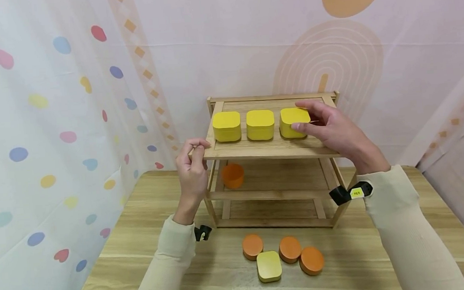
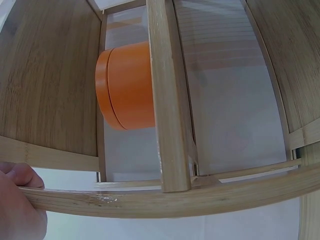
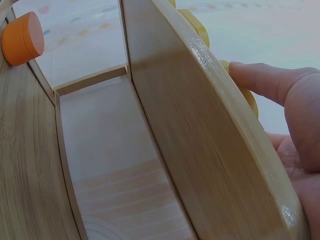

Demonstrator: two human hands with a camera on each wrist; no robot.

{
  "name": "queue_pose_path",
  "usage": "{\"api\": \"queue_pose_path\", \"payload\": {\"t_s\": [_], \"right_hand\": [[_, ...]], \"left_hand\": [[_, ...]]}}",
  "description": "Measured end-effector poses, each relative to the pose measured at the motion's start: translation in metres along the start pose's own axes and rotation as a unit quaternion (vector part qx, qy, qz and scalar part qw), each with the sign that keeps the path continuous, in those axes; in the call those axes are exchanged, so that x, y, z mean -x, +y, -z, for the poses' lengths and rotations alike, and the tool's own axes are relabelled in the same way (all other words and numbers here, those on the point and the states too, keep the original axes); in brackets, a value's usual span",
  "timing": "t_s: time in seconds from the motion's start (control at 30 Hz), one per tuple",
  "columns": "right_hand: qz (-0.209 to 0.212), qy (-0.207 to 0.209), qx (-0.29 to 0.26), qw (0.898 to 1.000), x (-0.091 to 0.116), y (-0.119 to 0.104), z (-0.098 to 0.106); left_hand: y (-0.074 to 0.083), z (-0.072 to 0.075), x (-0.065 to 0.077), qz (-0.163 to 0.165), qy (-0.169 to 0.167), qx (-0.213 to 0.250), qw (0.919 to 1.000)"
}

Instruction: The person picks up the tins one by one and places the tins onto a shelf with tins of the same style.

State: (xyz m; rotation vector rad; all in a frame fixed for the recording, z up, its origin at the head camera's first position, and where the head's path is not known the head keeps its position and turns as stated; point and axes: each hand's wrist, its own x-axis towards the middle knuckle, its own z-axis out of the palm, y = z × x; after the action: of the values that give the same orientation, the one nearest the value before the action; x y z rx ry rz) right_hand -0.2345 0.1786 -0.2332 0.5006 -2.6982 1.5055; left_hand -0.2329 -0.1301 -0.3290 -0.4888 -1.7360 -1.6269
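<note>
Head | right hand [image 1: 338,131] holds rightmost yellow box [image 1: 293,116] | closed, contents hidden

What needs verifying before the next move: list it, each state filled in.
1. Left hand on rack: ok, gripping its front left corner.
2. Right hand at right yellow box: ok, thumb at its front.
3. Grip firmness there: cannot tell.
4. Gaps between boxes on the top shelf: ok, both visible.
5. Table before the rack clear: not ok, a paler yellow box and three orange tins lie there.
</note>
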Motion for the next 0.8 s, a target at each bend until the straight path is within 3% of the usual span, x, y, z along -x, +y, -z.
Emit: {"api": "queue_pose_path", "payload": {"t_s": [0.37,0.8], "right_hand": [[-0.009,0.001,-0.013,1.000,0.0005,0.0004,-0.0004],[0.012,0.053,-0.057,0.997,0.0062,0.0047,0.0044]], "left_hand": [[-0.0020,0.0008,0.0000,0.005,0.000,-0.008,0.9999],[-0.0038,-0.0042,-0.0006,0.011,-0.003,-0.001,0.9999]]}}
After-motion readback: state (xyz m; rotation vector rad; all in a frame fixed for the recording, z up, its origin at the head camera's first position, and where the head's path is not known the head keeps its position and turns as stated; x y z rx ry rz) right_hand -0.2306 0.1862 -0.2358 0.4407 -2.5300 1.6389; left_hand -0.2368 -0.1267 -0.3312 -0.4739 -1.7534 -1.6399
